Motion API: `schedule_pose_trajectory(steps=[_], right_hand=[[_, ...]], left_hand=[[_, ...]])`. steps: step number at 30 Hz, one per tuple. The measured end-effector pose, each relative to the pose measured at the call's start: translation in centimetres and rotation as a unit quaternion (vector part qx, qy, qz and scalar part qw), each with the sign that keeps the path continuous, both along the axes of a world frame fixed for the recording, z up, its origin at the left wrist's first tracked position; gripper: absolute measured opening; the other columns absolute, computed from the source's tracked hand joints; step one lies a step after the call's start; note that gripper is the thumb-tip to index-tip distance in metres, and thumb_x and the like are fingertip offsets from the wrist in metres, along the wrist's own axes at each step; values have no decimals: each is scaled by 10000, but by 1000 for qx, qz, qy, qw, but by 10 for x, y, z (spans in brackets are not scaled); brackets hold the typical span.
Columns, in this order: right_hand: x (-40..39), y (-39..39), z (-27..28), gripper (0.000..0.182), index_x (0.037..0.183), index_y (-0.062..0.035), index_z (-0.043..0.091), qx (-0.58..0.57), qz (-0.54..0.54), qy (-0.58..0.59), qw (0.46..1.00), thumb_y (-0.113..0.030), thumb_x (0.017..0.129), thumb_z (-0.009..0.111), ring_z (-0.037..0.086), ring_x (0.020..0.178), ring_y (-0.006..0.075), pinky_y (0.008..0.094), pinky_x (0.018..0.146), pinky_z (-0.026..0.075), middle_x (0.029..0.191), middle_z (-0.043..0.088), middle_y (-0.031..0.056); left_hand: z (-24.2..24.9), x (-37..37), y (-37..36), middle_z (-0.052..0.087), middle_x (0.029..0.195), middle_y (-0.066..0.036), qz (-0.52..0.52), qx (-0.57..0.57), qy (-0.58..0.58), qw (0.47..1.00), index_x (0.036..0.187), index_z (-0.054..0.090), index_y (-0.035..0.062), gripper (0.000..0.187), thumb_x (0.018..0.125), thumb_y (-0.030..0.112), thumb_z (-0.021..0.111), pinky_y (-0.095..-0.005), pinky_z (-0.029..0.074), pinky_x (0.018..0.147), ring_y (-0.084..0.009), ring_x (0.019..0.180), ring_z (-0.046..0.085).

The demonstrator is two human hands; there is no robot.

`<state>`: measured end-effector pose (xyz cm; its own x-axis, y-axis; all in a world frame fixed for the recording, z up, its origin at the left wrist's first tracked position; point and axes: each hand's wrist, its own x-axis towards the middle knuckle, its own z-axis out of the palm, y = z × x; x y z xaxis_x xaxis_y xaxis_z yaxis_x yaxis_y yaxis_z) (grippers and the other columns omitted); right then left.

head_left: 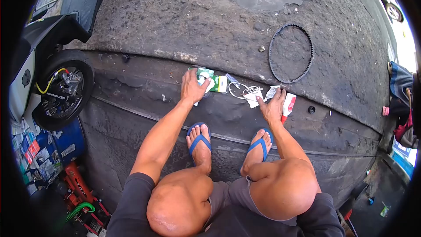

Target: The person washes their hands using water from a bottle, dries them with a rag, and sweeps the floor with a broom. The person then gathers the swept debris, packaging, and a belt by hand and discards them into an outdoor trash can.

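My left hand [192,87] rests at a green and white box [218,84], its fingers curved around crumpled white material [205,79]. Whether it grips that material is unclear. My right hand [273,106] has its fingers apart, over the ground between a white paper scrap [254,99] and a red and white tube [288,105]. A small printed packet [272,92] lies by its fingertips. Between my hands are a loop of white cord [237,90] and a small clear plastic piece [231,78].
A black toothed belt [270,57] lies on the ground at the upper right. A black ring-shaped part [311,109] is right of the tube. A motorcycle wheel [63,90] stands left, above a blue drum [70,142] and a red jack [79,184].
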<state>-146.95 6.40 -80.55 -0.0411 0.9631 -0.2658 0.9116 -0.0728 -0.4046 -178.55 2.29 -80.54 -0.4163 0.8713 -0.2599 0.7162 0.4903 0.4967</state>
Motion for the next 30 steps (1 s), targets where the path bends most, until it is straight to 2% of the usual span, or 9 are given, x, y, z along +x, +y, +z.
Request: schedule_pose_trajectory(steps=[6,9,13,16,21,25,27,28,30], right_hand=[[-23,-18,-8,846,1343,46,355,2,88,38,995,-327,710,773,344,1261,431,488,1067,311,1377,360,259],[-24,-19,-7,716,1332,24,391,-31,96,105,989,-199,732,712,361,1252,415,470,1061,323,1356,399,233],[-15,-23,-5,673,1348,-1,389,-52,66,55,995,6,697,557,367,1251,415,450,1068,330,1400,357,218],[-11,-18,3,764,1412,-95,352,-72,147,55,985,28,691,570,376,1253,395,459,1066,330,1445,327,171],[-10,9,7,747,1401,-142,391,-22,349,-39,936,-1,699,602,411,1231,343,480,1046,322,1405,407,110],[-6,24,7,582,1300,-116,496,12,405,-36,913,-32,733,599,446,1200,321,461,1025,343,1266,521,106],[-6,32,10,505,1246,-108,517,-134,372,-73,916,-35,751,588,493,1157,321,461,968,387,1180,557,108],[-6,37,10,374,1134,-61,569,-149,357,-60,920,-61,763,612,540,1081,338,448,896,429,1076,582,131],[-9,46,14,338,1093,-38,589,-177,317,8,932,-80,761,634,548,1054,350,441,881,438,1054,587,144]], left_hand=[[10,22,-11,457,1277,-243,-21,-22,-69,997,1296,407,-32,737,769,386,707,-459,342,1037,-398,1218,403],[3,23,-16,424,1302,-262,4,85,-33,996,1303,398,-34,728,780,374,697,-467,324,1048,-409,1238,386],[-22,-6,-18,326,1401,-298,49,86,-8,995,1365,333,-30,757,783,325,662,-475,262,1095,-441,1311,302],[-14,-33,-23,223,1472,-306,-74,-34,-82,993,1440,255,15,861,744,320,661,-455,207,1136,-426,1376,220],[9,-46,-13,218,1488,-280,-108,-109,-138,978,1451,244,22,976,672,345,737,-435,218,1139,-410,1394,198],[18,-38,-5,393,1403,-235,-191,-105,-119,969,1424,282,-14,1055,597,357,822,-428,309,1096,-405,1300,351],[19,-28,-1,420,1374,-239,-197,-121,-117,966,1424,288,-6,1056,593,360,827,-441,340,1069,-393,1267,392],[20,-24,2,459,1322,-238,-199,-127,-120,964,1419,301,5,1031,604,358,824,-451,364,1040,-390,1220,433],[19,-10,4,466,1314,-230,-189,-129,-132,965,1423,295,14,1015,622,348,821,-445,355,1049,-391,1226,429]])
